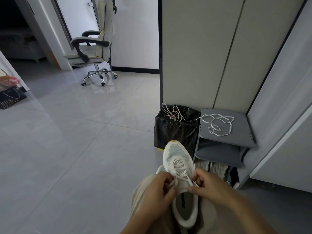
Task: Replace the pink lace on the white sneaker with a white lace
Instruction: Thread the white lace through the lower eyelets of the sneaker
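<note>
Head: I see left hand, right hand each pinching lace end on sneaker between them; pink lace on bin beyond hands.

Left hand, right hand, both forearms bare. Loose pale-beige cloth trousers cover the lap.

One head-worn view — forward and down, close over the lap, floor beyond

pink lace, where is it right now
Head view, right of centre: the pink lace lies tangled on the black bin, just left of the grey shelf.
</note>
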### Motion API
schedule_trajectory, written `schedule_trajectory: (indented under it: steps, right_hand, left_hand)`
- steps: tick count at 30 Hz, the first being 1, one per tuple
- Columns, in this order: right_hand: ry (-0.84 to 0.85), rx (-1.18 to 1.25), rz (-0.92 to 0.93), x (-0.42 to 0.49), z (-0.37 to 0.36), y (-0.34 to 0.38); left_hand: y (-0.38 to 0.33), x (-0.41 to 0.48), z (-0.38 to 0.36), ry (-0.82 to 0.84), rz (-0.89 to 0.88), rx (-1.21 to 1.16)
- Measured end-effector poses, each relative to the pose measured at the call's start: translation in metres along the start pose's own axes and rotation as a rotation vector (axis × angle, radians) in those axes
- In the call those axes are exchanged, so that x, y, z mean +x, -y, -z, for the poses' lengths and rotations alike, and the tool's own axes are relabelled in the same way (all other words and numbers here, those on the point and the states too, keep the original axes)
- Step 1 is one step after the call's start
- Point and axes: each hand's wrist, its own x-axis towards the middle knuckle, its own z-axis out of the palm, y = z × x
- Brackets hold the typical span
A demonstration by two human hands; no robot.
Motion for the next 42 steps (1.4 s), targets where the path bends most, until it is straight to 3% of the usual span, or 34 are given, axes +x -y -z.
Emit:
schedule_trajectory:
  steps: [4,8,11,13,16,18,22,24,27,30,33,39,42]
  right_hand:
    - [0.027,0.017,-0.049,0.006,0.003,0.001]
    - [0.094,0.064,-0.094,0.002,0.006,0.005]
    - [0.114,-0.134,-0.129,-0.004,0.025,0.004]
    - [-0.002,-0.353,-0.19,-0.008,0.043,0.002]
    - [-0.371,-0.462,-0.269,-0.017,0.07,-0.002]
    - [-0.563,-0.309,-0.197,-0.021,0.082,-0.003]
    - [-0.651,-0.049,0.082,-0.016,0.071,0.019]
    - [-0.577,0.145,0.223,-0.009,0.057,0.042]
    - [-0.357,0.574,0.369,-0.005,0.042,0.075]
    - [-0.363,0.867,0.327,0.0,0.041,0.088]
    - [-0.408,0.908,0.196,0.004,0.044,0.082]
    - [-0.462,0.734,0.029,0.003,0.038,0.039]
    - [-0.548,0.743,-0.019,-0.001,0.047,0.018]
  left_hand:
    - [-0.014,0.006,-0.003,0.147,0.012,0.075]
    - [-0.017,0.004,-0.009,0.037,-0.018,0.144]
    - [-0.021,0.002,-0.005,0.014,0.038,0.079]
    - [-0.025,-0.003,0.0,-0.022,0.02,0.058]
    - [-0.03,-0.007,0.006,-0.009,0.02,0.035]
    - [-0.03,-0.003,0.007,0.053,0.065,-0.072]
    - [-0.034,0.025,0.014,0.025,0.044,-0.226]
    - [-0.052,0.043,0.024,0.048,-0.005,-0.327]
    - [-0.077,0.06,0.041,0.228,0.151,-0.706]
    - [-0.081,0.069,0.049,0.307,0.252,-1.089]
    - [-0.072,0.071,0.056,0.249,0.281,-1.417]
    - [-0.05,0.086,0.082,-0.128,0.458,-1.536]
    - [-0.031,0.087,0.102,-0.266,0.435,-1.466]
